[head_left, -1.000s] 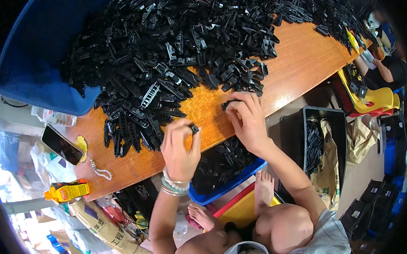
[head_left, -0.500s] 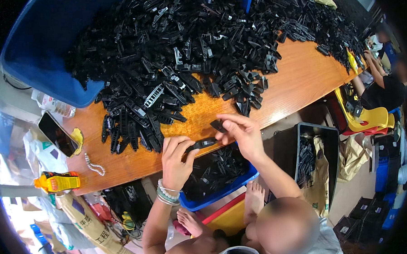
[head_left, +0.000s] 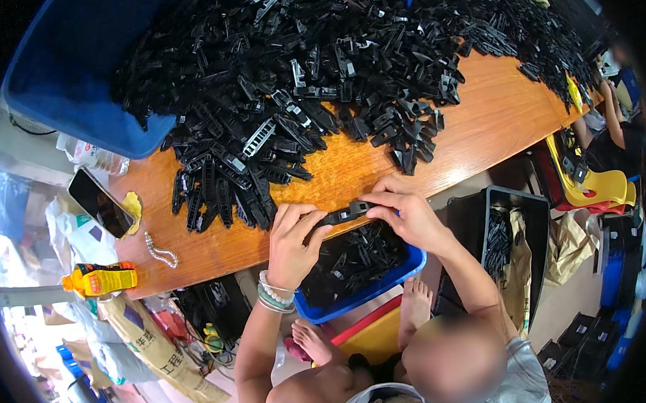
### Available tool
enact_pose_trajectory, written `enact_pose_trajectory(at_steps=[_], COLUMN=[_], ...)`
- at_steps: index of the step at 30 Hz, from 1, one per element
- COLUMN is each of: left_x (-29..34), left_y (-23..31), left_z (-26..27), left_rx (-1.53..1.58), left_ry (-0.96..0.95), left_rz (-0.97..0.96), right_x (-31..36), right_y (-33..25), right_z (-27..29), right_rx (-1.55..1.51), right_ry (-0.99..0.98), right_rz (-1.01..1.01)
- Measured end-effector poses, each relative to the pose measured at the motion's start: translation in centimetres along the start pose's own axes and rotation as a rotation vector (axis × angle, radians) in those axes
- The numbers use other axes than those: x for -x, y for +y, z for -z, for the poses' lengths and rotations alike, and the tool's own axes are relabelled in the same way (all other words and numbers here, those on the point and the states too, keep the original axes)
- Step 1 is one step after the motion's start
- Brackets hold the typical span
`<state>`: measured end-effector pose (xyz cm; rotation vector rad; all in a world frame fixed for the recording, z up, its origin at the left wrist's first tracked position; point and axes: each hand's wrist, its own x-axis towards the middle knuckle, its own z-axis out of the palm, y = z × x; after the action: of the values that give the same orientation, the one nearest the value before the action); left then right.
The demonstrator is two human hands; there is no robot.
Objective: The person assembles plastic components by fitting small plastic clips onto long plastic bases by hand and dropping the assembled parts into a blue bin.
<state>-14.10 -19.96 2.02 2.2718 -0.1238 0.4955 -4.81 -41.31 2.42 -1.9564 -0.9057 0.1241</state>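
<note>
Over the table's near edge, my left hand [head_left: 293, 240] pinches one end of a long black plastic part [head_left: 331, 218]. My right hand [head_left: 406, 212] closes its thumb and fingers on the other end, where a smaller black plastic piece [head_left: 358, 208] sits against the long part. Whether the two are locked together I cannot tell. Under my hands stands a blue bin [head_left: 412, 261] holding several similar black parts [head_left: 361, 254]. A large heap of loose black plastic parts [head_left: 261, 96] covers the far side of the wooden table [head_left: 478, 115].
A tilted blue tub [head_left: 144, 141] lies at far left. Along the table's left end are a phone [head_left: 101, 202], a beaded string [head_left: 159, 252] and an orange bottle [head_left: 101, 279]. A black crate [head_left: 538, 264] stands right; beyond it are a yellow chair [head_left: 589, 183] and another person [head_left: 611, 120].
My right hand has brought the small black piece, previously held apart, against the long part's right end. The whole view has shifted slightly.
</note>
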Motion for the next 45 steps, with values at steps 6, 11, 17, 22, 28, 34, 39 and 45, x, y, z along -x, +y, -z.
enact_pose_trajectory(at_steps=[6,11,17,22,28,34,39,45], left_x=[-0.1,-0.2,-0.5,-2.2,-9.1,-7.3,-1.6,0.4], left_y=[-0.3,-0.2,-0.5,-0.2,-3.9,-2.2,1.6,1.4], left_z=[0.0,0.0,-0.1,2.4,4.7,4.3,0.1,-0.5], left_rx=[0.035,0.043,0.022,-0.008,-0.672,-0.745,-0.515,-0.514], left_ry=[-0.005,0.000,-0.044,0.000,0.166,0.218,0.135,0.045], left_rz=[-0.016,0.000,-0.067,-0.098,-0.089,-0.191,-0.240,-0.193], right_x=[0.4,-0.4,-0.8,2.3,-0.2,-6.3,-8.1,-5.2], right_y=[0.3,0.0,-0.5,-2.4,-1.7,1.4,2.4,-0.5], right_z=[-0.4,-0.9,-1.9,-1.8,-2.3,2.3,0.3,-0.9], right_rx=[-0.098,-0.009,0.090,-0.128,0.314,0.580,0.644,0.103], right_ry=[0.035,0.047,0.012,-0.338,0.248,0.477,0.369,0.340], right_rz=[-0.015,0.070,0.132,0.165,0.256,0.081,0.003,-0.083])
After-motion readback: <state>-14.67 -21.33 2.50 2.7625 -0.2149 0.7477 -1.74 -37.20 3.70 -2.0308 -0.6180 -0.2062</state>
